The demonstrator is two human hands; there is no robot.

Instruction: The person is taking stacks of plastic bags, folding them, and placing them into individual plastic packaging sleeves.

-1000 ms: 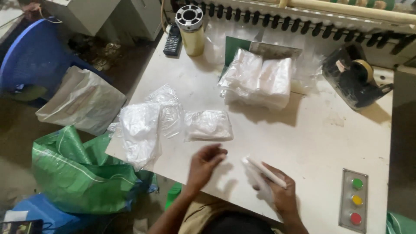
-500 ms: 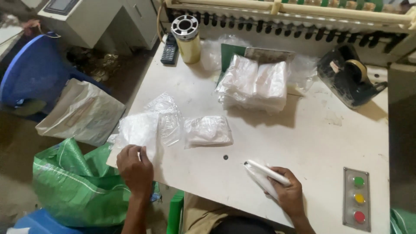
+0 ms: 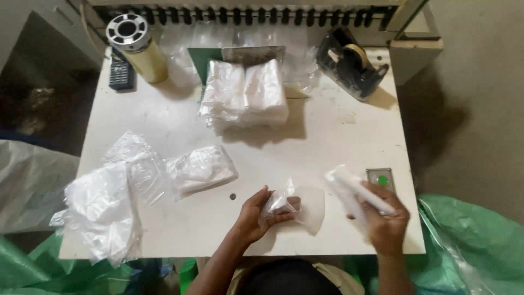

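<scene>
Head view, looking down on a white worktop (image 3: 327, 142). In the lower centre of the frame the left hand (image 3: 262, 213) is closed around a small clear plastic bag (image 3: 289, 205), its fingers pinching the crumpled upper end while the rest of the bag lies flat on the worktop. To the lower right, the right hand (image 3: 385, 218) is closed around a white rolled item (image 3: 352, 188), which projects up and to the left from the fist; what kind of item it is cannot be told. Just above this hand sits a small grey control panel (image 3: 380, 176) with a green button. Left of centre lies a filled clear packet (image 3: 201, 170), and beside it, at the left edge of the worktop, a loose heap of clear plastic bags (image 3: 112, 199) hangs over the rim. A stack of white packed bags (image 3: 245, 95) occupies the upper centre. A yellowish cylinder with a metal cap (image 3: 136, 46) and a dark handset (image 3: 121, 74) stand at the upper left; a black tape dispenser (image 3: 349, 63) stands at the upper right. Green sacks (image 3: 475, 246) show at the lower corners.
</scene>
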